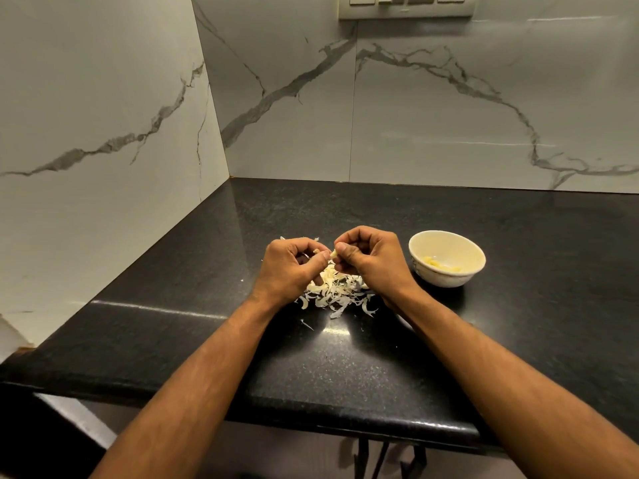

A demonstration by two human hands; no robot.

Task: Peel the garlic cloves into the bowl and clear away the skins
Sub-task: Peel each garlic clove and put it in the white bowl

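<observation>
Head view: left hand (pixel 289 262) and right hand (pixel 368 259) both pinching one clove (pixel 332 254), mid-peel. Peeled cloves (pixel 441 264) already lying in bowl (pixel 420 267); skins (pixel 337 293) left of bowl still awaiting clearing.

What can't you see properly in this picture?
- Clove, head view: the left hand and right hand pinch it; fingers cover most of it, so how much skin remains is unclear.
- Bowl: peeled pieces inside are too small to count.
- Skins: the hands hide the pile's far part; any unpeeled cloves there can't be seen.
- Sockets: cut off by the top edge.
</observation>
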